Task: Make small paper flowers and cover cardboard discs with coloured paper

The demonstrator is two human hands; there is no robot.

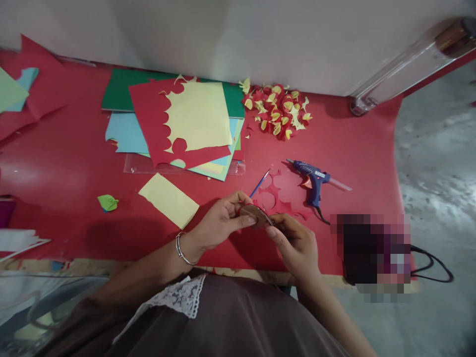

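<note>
My left hand [227,218], a silver bangle at its wrist, pinches a round brown disc [250,214] with red along its upper edge. Close by on the right, my right hand [295,240] has its fingers closed around small scissors [268,217], only partly visible, their blades against the disc's edge. Just beyond the hands lie a blue pen [259,183] and red paper scraps [273,191] with round cut-outs. A cream paper rectangle [169,200] rests left of my left hand.
A blue glue gun [314,181] with a cord lies at right. Stacked coloured sheets [201,116] and a pile of red and yellow paper pieces [277,109] are near the wall. A clear tube [401,69] leans at back right; a green paper leaf [107,202] is at left.
</note>
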